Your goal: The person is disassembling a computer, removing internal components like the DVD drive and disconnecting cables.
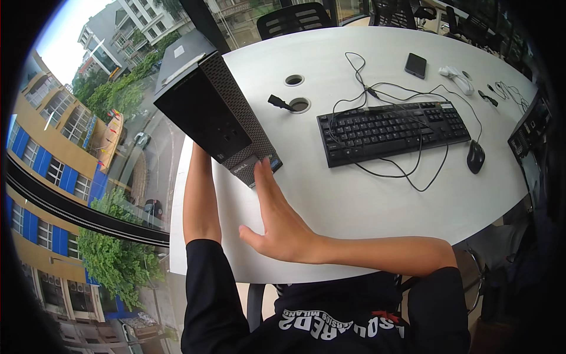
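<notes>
A black desktop computer tower [203, 118] stands on the left side of the white table [306, 206], by the window. My right hand [286, 230] is in front of it, palm toward the tower. Its fingers are stretched out, with the fingertips at the lower front corner, and its thumb is spread to the left. My left forearm [200, 194] reaches up along the tower's left side. The tower hides my left hand, so its fingers and grip cannot be made out.
A black plug [280, 102] pokes from a cable hole. To the right lie a keyboard [395, 131] with tangled cables, a mouse [476, 157], a phone [415, 65] and a white cable bundle [457, 79]. A dark monitor-like device [533, 127] borders the right edge.
</notes>
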`<state>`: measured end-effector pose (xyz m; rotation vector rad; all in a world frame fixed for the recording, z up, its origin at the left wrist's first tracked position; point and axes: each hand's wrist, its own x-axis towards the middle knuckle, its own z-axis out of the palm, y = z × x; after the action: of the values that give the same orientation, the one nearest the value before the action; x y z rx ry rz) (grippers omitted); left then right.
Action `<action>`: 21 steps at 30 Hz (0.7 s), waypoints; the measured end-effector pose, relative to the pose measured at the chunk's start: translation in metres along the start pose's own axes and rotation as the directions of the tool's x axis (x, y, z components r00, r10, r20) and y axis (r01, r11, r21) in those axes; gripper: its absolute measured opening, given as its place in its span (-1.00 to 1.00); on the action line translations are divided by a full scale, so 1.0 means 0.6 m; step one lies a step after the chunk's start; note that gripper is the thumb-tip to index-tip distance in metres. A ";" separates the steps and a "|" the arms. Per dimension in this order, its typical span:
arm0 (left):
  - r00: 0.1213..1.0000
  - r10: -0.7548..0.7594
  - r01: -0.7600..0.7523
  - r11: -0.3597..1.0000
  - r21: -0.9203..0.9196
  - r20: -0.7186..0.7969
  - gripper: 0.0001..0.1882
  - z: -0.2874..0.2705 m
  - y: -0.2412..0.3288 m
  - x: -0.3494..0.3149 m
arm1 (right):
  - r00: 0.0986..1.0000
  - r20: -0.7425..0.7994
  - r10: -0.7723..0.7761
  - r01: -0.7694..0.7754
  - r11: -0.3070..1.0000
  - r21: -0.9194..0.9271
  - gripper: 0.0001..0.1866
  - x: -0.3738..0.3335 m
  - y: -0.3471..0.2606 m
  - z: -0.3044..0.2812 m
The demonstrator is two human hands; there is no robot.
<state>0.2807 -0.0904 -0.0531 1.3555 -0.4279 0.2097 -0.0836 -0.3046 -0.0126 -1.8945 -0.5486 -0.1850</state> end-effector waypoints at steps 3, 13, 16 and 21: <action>1.000 -0.010 0.010 1.000 0.008 -0.001 -0.28 -0.006 -0.004 -0.003 | 0.998 -0.051 -0.026 0.026 1.000 0.009 0.20 0.014 0.006 0.012; 0.997 -0.034 0.038 0.996 0.078 -0.062 -0.26 -0.066 0.024 -0.045 | 0.994 -0.103 -0.045 0.045 0.999 -0.004 0.25 0.018 0.002 0.014; 0.983 -0.079 0.102 0.985 0.139 -0.164 -0.25 -0.071 0.066 -0.080 | 0.992 -0.125 -0.030 0.027 0.999 -0.024 0.29 0.028 0.019 0.008; 0.889 -0.076 0.219 0.936 0.274 -0.451 -0.26 -0.079 0.156 -0.201 | 0.973 -0.229 0.013 -0.032 0.996 -0.078 0.28 0.067 0.052 -0.024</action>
<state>0.1436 -0.0126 -0.0266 1.5982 0.0964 0.4590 -0.0319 -0.3151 -0.0181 -1.9258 -0.3678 -0.4107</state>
